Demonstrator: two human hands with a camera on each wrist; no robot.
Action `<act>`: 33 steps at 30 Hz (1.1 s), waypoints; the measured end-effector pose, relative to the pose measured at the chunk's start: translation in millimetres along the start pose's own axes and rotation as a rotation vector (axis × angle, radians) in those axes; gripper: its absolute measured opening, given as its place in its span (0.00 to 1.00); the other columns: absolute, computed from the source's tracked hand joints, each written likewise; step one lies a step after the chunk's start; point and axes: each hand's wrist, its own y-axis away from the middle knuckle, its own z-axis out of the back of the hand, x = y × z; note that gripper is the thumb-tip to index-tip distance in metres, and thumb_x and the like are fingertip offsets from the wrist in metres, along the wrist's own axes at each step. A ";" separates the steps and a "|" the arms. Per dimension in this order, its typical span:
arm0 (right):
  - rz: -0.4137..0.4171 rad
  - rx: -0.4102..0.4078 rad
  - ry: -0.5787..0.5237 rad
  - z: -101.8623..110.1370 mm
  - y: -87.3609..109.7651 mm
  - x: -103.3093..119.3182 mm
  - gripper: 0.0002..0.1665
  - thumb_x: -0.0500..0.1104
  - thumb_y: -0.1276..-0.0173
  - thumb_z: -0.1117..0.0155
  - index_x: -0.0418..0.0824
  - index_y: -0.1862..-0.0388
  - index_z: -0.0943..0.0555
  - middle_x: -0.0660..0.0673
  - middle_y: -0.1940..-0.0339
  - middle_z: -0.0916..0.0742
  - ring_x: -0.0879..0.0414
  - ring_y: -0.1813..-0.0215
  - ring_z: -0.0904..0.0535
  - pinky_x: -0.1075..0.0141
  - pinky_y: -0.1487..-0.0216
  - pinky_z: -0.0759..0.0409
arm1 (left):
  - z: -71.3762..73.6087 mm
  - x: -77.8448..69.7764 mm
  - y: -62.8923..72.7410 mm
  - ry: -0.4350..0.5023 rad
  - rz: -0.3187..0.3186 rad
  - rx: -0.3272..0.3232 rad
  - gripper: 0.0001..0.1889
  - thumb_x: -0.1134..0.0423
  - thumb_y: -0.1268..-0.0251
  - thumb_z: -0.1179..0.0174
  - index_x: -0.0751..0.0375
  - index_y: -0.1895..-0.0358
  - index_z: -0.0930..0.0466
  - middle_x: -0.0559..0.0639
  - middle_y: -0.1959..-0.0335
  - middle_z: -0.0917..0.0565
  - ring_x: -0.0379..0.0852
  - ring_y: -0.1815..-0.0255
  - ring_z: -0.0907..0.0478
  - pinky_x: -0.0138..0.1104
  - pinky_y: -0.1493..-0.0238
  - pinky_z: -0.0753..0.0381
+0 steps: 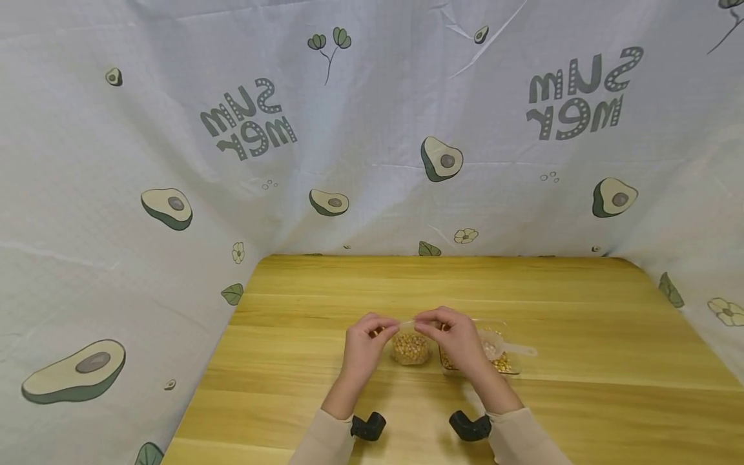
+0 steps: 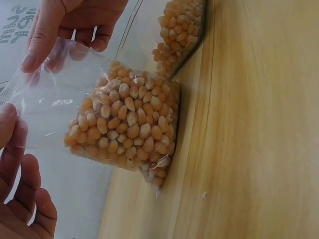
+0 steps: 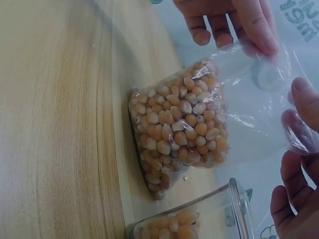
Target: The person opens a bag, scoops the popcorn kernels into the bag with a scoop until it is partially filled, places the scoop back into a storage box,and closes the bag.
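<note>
A clear plastic bag (image 2: 122,122) part-filled with dried corn kernels stands upright on the wooden table. My left hand (image 1: 364,342) pinches one upper corner of the bag between thumb and forefinger. At the opposite corner, my right hand (image 1: 459,339) pinches the plastic the same way. Between the two hands the bag's empty upper part is stretched, with the kernels below it, as the right wrist view shows. Just right of the bag sits a clear container (image 1: 514,371) holding more corn kernels (image 2: 177,32), partly hidden behind my right hand. A translucent scoop (image 1: 523,349) lies across it, handle pointing right.
The wooden table (image 1: 279,361) extends to both sides of the hands. A white cloth (image 1: 383,129) printed with avocados and lettering hangs behind and at the sides. A black wrist mount (image 1: 368,427) sticks out at each cuff. One stray crumb (image 2: 204,194) lies near the bag.
</note>
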 end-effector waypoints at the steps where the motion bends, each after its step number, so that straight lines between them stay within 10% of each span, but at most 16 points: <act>1: 0.006 0.005 0.000 -0.5 -0.2 -0.4 0.06 0.46 0.36 0.28 0.50 0.61 0.10 0.51 0.67 0.12 0.61 0.70 0.27 0.69 0.70 0.28 | 0.1 0.3 0.0 -0.005 0.004 -0.001 0.04 0.61 0.38 0.32 0.53 0.63 0.09 0.50 0.68 0.15 0.35 0.71 0.28 0.24 0.73 0.31; 33: -0.057 0.027 -0.001 -4.4 -1.0 8.2 0.02 0.46 0.35 0.29 0.50 0.66 0.11 0.51 0.67 0.14 0.59 0.68 0.27 0.67 0.65 0.26 | -0.8 -2.0 -1.0 0.071 0.106 0.030 0.07 0.62 0.36 0.33 0.62 0.63 0.11 0.57 0.66 0.16 0.38 0.68 0.28 0.24 0.69 0.30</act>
